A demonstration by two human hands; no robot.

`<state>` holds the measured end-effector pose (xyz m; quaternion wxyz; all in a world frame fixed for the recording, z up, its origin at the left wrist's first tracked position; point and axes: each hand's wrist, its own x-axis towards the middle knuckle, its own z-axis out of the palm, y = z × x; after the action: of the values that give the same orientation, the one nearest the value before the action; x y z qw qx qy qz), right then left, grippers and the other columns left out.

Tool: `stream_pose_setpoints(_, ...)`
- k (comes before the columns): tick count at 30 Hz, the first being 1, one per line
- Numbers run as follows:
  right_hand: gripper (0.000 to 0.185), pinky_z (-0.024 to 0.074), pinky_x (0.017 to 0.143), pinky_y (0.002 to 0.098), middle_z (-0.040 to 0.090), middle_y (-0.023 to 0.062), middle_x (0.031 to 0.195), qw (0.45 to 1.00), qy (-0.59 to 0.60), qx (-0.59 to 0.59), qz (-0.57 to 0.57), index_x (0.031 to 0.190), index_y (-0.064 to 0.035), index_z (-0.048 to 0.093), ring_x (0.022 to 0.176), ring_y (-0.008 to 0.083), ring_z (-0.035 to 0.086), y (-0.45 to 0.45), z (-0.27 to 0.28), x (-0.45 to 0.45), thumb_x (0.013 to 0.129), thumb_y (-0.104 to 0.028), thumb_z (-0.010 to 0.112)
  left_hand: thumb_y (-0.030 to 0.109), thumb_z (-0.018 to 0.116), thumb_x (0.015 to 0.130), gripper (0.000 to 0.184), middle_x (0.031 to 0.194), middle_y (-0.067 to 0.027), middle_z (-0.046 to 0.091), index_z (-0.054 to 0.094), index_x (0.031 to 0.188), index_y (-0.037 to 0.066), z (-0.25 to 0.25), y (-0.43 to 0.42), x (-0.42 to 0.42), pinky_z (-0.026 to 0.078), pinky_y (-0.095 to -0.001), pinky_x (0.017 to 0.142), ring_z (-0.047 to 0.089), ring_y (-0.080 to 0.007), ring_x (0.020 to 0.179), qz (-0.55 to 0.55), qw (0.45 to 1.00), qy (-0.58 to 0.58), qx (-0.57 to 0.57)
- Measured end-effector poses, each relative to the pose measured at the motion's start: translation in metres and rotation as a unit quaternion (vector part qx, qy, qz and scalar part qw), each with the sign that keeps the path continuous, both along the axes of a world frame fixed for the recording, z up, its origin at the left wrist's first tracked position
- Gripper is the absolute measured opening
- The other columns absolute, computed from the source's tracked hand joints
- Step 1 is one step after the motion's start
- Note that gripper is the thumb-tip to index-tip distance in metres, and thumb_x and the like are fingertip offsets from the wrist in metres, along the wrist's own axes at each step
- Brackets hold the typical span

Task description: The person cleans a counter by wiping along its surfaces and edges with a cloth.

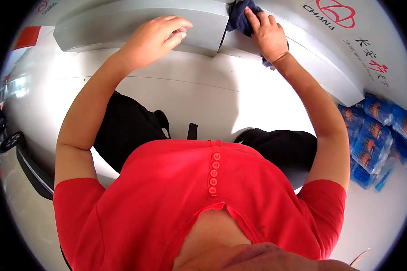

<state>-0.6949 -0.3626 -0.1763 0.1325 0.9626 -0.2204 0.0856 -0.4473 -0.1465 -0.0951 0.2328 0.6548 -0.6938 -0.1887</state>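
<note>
My right hand (270,38) is on a bunched dark blue cloth (240,19), its fingers pressing the cloth against the top of a grey ledge (181,27). Part of the cloth hangs below the palm. My left hand (159,36) hovers in front of the ledge's left section. Its fingers are loosely bent, the thumb stands apart, and nothing shows between them. A dark vertical seam (222,36) divides the ledge between my two hands.
A white panel with CHANA lettering (319,18) rises behind the ledge at right. Blue plastic-wrapped packs (371,140) are stacked on the floor at right. A light-coloured car part (27,180) stands at left. Pale tiled floor (185,99) lies between my black-clad knees and the ledge.
</note>
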Motion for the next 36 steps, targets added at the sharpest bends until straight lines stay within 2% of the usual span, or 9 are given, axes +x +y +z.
stream_pose_setpoints(2,0.069,0.0519,0.083,0.0373,0.053,0.005,0.109,0.988,0.068,-0.103,0.092,0.15,-0.0219,0.038,0.099,0.0233,0.056,0.007,-0.016,-0.019,0.086,-0.011,0.061,0.013,0.054,0.097,0.024,0.104,-0.0117,0.067,0.062,0.118,0.005,-0.003,0.002,-0.002,0.05,-0.0381,0.085,0.065,-0.0269,0.096,0.009,1.0,0.007,0.025)
stream_pose_setpoints(10,0.038,0.0514,0.086,0.0375,0.054,0.0036,0.115,0.951,0.233,0.138,0.146,0.126,-0.0195,0.062,0.111,0.0236,0.056,0.033,-0.045,-0.069,0.089,-0.01,0.06,0.018,0.053,0.099,0.025,0.104,-0.0137,0.068,0.063,0.118,0.005,0.002,0.004,-0.006,0.051,-0.0373,0.082,0.065,-0.0273,0.092,-0.011,0.998,0.001,0.065)
stream_pose_setpoints(18,0.076,0.0534,0.085,0.0416,0.057,0.0099,0.111,0.984,-0.153,0.041,0.084,0.142,-0.0246,0.05,0.096,0.032,0.059,0.005,0.05,-0.019,0.072,-0.001,0.069,0.022,0.056,0.094,0.029,0.103,-0.0183,0.07,0.064,0.113,0.001,0.028,-0.003,-0.01,0.052,-0.0422,0.086,0.067,-0.0344,0.097,-0.033,0.997,0.059,0.04)
stream_pose_setpoints(20,0.07,0.05,0.084,0.0442,0.053,0.0181,0.112,0.993,-0.013,0.103,-0.052,0.139,-0.0089,0.047,0.102,0.0362,0.055,-0.005,0.04,-0.006,0.072,-0.006,0.068,0.017,0.055,0.094,0.025,0.103,-0.0171,0.07,0.065,0.112,0.003,0.024,-0.002,-0.012,0.053,-0.0412,0.084,0.068,-0.0324,0.094,-0.033,0.997,0.071,0.023)
stream_pose_setpoints(25,0.071,0.0496,0.087,0.046,0.055,0.0193,0.117,0.999,-0.021,0.035,-0.001,0.142,-0.0098,0.046,0.103,0.0361,0.055,-0.01,0.003,-0.012,0.075,-0.017,0.069,0.018,0.056,0.094,0.026,0.103,-0.0183,0.07,0.065,0.112,0.002,0.016,-0.003,-0.009,0.053,-0.042,0.084,0.067,-0.0346,0.093,-0.019,0.998,0.058,0.025)
stream_pose_setpoints(27,0.077,0.0532,0.085,0.0425,0.056,0.0103,0.113,0.998,-0.04,-0.02,0.054,0.146,-0.0259,0.046,0.099,0.0305,0.059,-0.013,-0.014,-0.019,0.075,-0.002,0.067,0.019,0.056,0.094,0.026,0.103,-0.0183,0.07,0.065,0.112,0.002,0.011,-0.006,-0.007,0.052,-0.0427,0.084,0.067,-0.0354,0.095,-0.024,0.999,0.034,0.025)
stream_pose_setpoints(30,0.065,0.052,0.087,0.0396,0.055,0.0066,0.117,0.979,0.111,-0.066,0.156,0.145,-0.0297,0.047,0.106,0.025,0.057,0.009,-0.047,-0.041,0.085,-0.012,0.065,0.021,0.056,0.095,0.027,0.104,-0.0181,0.069,0.065,0.112,0.002,0.01,-0.006,-0.007,0.051,-0.0441,0.086,0.065,-0.0369,0.097,-0.032,0.999,-0.003,0.036)
stream_pose_setpoints(34,0.038,0.0501,0.095,0.0385,0.056,0.0043,0.117,0.898,0.384,0.115,0.179,0.123,-0.0237,0.067,0.112,0.0239,0.055,0.026,-0.056,-0.062,0.086,-0.012,0.065,0.023,0.055,0.095,0.028,0.105,-0.0184,0.069,0.065,0.111,0.002,0.023,-0.002,-0.011,0.05,-0.0452,0.086,0.064,-0.0377,0.1,-0.031,0.997,0.019,0.07)
stream_pose_setpoints(36,0.039,0.0512,0.094,0.039,0.055,0.0045,0.116,0.927,0.304,0.134,0.175,0.122,-0.0254,0.067,0.108,0.0232,0.057,0.025,-0.051,-0.07,0.086,-0.012,0.064,0.022,0.055,0.095,0.028,0.105,-0.0187,0.069,0.065,0.111,0.002,0.027,-0.002,-0.01,0.05,-0.0452,0.086,0.064,-0.0379,0.1,-0.029,0.997,0.015,0.069)
